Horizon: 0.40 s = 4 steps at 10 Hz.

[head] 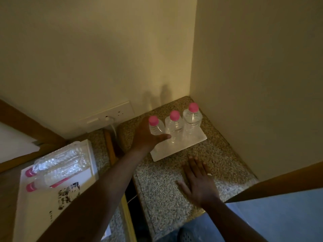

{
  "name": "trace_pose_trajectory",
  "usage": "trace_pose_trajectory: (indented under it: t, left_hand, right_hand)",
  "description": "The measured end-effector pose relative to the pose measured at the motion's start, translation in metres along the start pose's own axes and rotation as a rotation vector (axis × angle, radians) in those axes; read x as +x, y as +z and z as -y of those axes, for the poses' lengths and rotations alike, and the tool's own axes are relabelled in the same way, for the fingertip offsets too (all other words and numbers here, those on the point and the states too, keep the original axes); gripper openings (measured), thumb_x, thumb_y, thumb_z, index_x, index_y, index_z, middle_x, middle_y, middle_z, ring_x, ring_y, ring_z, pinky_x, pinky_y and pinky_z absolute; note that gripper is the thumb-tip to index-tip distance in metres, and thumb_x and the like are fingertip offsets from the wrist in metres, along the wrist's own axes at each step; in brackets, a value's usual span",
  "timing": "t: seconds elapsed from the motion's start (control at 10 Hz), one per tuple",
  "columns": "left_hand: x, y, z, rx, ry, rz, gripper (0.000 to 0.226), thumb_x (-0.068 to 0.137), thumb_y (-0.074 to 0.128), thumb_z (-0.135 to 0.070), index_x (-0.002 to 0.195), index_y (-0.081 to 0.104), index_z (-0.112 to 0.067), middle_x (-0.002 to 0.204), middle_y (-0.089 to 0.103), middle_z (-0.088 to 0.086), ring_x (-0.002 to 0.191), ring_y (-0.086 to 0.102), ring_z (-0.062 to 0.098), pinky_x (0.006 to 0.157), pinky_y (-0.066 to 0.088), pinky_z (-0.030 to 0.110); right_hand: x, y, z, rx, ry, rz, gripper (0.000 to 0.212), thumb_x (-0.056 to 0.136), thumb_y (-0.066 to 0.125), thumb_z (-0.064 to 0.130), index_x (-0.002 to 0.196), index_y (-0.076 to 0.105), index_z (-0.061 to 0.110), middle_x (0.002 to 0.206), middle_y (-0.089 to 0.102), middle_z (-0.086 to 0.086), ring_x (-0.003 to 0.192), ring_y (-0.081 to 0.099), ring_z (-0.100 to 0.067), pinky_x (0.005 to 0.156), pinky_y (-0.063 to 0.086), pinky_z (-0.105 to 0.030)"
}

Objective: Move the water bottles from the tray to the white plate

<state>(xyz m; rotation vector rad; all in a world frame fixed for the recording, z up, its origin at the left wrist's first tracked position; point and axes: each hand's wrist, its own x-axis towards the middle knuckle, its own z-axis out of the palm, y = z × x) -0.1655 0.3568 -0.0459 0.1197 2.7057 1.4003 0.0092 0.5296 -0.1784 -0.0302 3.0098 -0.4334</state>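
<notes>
The left hand point(148, 135) is wrapped around the body of the left bottle point(155, 127), thumb across its front, at the left end of a row of three standing on the white plate point(180, 145); whether it is gripping firmly or letting go I cannot tell. The right hand point(197, 179) lies flat and open on the speckled surface point(157, 186) just in front of the plate, holding nothing. Two more bottles point(56, 170) lie on their sides on the tray point(52, 206), well to the left. They look full, so moderately heavy; thin clear plastic will give under a squeeze and roll easily. Best taken around the middle, below the pink cap
</notes>
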Motion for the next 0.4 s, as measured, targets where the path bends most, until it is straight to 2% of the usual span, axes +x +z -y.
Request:
trace_pose_trajectory:
  t: [0.1,0.2,0.3,0.4]
  left_hand:
    - [-0.004,-0.004,0.0,-0.005,0.01,0.025,0.081,0.045,0.092,-0.052,0.113,0.052,-0.035,0.115,0.059,-0.01,0.108,0.057,0.015,0.082,0.048,0.033]
    - [-0.012,-0.02,0.001,-0.02,0.006,0.061,0.092,0.045,0.093,-0.049,0.125,0.052,-0.028,0.126,0.061,-0.002,0.115,0.058,0.018,0.093,0.051,0.045]
    - [-0.026,-0.047,0.008,0.081,0.031,0.056,0.101,0.05,0.09,-0.053,0.136,0.045,-0.026,0.139,0.053,-0.004,0.125,0.05,0.017,0.1,0.045,0.037]
    - [-0.045,-0.076,0.021,0.12,0.107,0.024,0.091,0.056,0.086,-0.056,0.133,0.044,-0.032,0.134,0.049,-0.012,0.127,0.048,0.016,0.097,0.041,0.03]
  right_hand:
    - [0.0,-0.001,0.0,0.006,0.004,0.019,0.074,0.095,0.021,0.07,0.15,0.027,0.021,0.162,0.013,-0.01,0.149,0.0,-0.026,0.119,0.005,-0.052]
    - [0.0,-0.004,0.002,-0.019,0.016,0.053,0.078,0.094,0.015,0.073,0.151,0.023,0.02,0.162,0.009,-0.01,0.149,-0.004,-0.026,0.12,0.001,-0.051]
    - [0.001,-0.011,0.007,-0.02,0.03,0.087,0.087,0.089,0.005,0.078,0.152,0.02,0.02,0.162,0.006,-0.012,0.149,-0.006,-0.029,0.118,-0.004,-0.05]
    - [0.007,-0.021,0.025,0.037,0.033,0.13,0.1,0.08,-0.005,0.083,0.15,0.028,0.019,0.162,0.01,-0.014,0.149,0.003,-0.031,0.119,0.009,-0.051]
